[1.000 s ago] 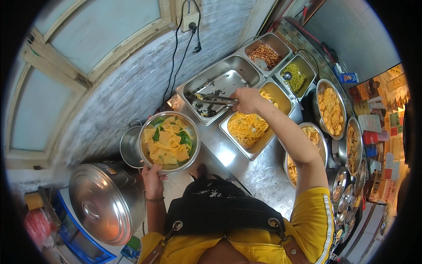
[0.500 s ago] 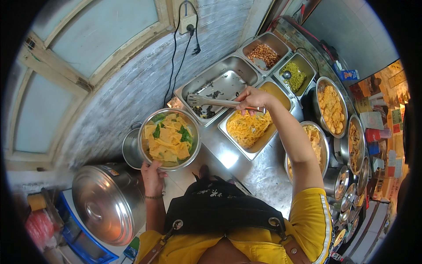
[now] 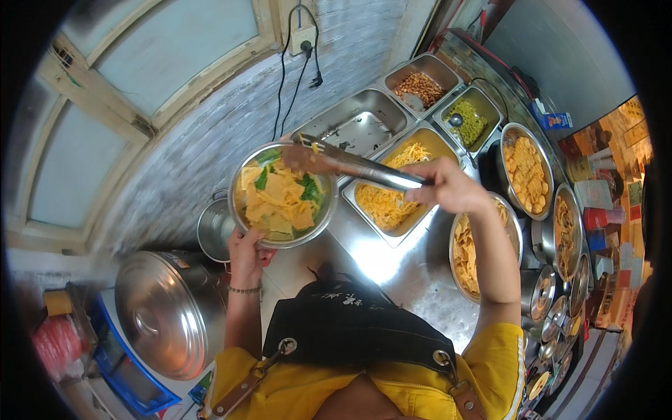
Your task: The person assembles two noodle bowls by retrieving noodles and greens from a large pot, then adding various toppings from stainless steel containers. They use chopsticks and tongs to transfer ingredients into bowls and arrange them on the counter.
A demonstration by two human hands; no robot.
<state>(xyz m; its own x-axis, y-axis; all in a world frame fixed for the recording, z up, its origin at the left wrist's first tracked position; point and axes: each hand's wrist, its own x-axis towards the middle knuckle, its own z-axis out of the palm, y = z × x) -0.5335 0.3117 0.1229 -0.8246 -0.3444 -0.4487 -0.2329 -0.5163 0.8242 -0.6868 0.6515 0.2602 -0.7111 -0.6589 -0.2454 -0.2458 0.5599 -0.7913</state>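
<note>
My left hand (image 3: 246,253) grips the near rim of a round steel bowl (image 3: 329,210). In the bowl lie flat yellow sheets (image 3: 269,196), like tofu skin, with some green leaves (image 3: 308,187). Closed around the handle end of metal tongs (image 3: 367,168), my right hand (image 3: 451,185) is held above a rectangular tray of yellow shreds (image 3: 381,204). The tongs point left, their blurred tips over the bowl's far right part. A bit of yellow shows by the tips; whether they pinch it I cannot tell.
Beyond the bowl stands a steel tray (image 3: 360,122) with dark scraps. Behind are a tray of peanuts (image 3: 420,89) and one of green bits (image 3: 469,120) with a spoon. Food bowls (image 3: 526,175) line the right. A big lidded pot (image 3: 157,315) stands at left, beside a steel pail (image 3: 213,231).
My right hand has moved right and nearer, and the tongs' tips have gone from over the dark-scrap tray to over the bowl. My left hand has shifted the bowl slightly right and away.
</note>
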